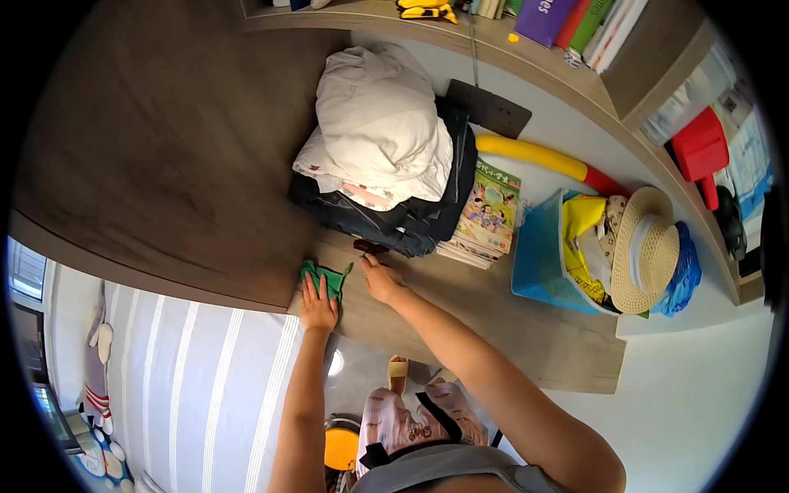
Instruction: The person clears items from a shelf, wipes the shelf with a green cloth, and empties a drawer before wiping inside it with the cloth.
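Note:
My left hand (318,307) lies flat with its fingers stretched over a green cloth (332,283) on the wooden desk top (493,329), beside the dark brown panel. To its right, my right hand (381,281) has its fingers closed at a small dark brown object (370,246); its kind is too small to make out. Just beyond that object rises a pile of dark folded clothes (444,209), with a bundled white garment (378,123) on top.
A stack of magazines (491,209) stands right of the clothes. Further right is a blue bin (538,255) with a straw hat (649,251) against it. A yellow-and-red tube (542,154) lies behind. The large brown panel (164,148) borders the left; bookshelves (509,41) overhang the back.

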Demonstrator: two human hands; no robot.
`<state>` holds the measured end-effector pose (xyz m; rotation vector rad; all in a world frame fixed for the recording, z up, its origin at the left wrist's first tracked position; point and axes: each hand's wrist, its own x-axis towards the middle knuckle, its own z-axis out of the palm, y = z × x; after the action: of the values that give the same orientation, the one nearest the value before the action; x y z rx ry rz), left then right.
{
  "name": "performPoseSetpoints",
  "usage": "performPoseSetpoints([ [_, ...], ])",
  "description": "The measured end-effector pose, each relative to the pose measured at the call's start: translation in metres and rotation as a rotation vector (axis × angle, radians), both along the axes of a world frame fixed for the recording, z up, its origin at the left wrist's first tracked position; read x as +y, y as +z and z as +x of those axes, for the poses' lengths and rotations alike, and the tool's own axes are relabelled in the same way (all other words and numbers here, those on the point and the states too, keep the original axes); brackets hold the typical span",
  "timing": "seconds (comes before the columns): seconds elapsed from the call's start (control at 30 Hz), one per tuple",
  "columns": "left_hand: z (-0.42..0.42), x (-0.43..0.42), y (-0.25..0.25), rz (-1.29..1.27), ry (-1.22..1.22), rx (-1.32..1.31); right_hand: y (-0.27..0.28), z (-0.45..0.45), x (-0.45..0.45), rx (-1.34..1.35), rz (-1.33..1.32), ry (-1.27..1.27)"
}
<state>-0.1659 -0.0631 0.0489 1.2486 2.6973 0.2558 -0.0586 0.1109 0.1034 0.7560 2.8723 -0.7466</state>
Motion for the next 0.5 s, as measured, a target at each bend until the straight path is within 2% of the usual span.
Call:
performPoseSetpoints([
  [0.13, -0.012, 0.0, -0.01, 0.088, -0.017, -0.021, -0.029, 0.0, 0.004, 0.021, 0.058, -0.049],
  [0.23, -0.011, 0.01, -0.008, 0.006, 0.04, -0.07, -0.04, 0.039, 0.006, 0.063, 0.115, -0.055],
  [0.3, -0.006, 0.017, -0.017, 0.013, 0.067, -0.083, -0.034, 0.073, 0.004, 0.13, 0.109, -0.049],
  [0.4, 0.038, 0.037, -0.013, -0.161, -0.081, -0.014, -0.002, 0.12, -0.002, 0.343, 0.04, -0.169],
  [0.5, 0.11, 0.048, -0.016, 0.298, -0.388, -0.241, 0.08, 0.159, 0.003, 0.717, 0.033, -0.214],
])
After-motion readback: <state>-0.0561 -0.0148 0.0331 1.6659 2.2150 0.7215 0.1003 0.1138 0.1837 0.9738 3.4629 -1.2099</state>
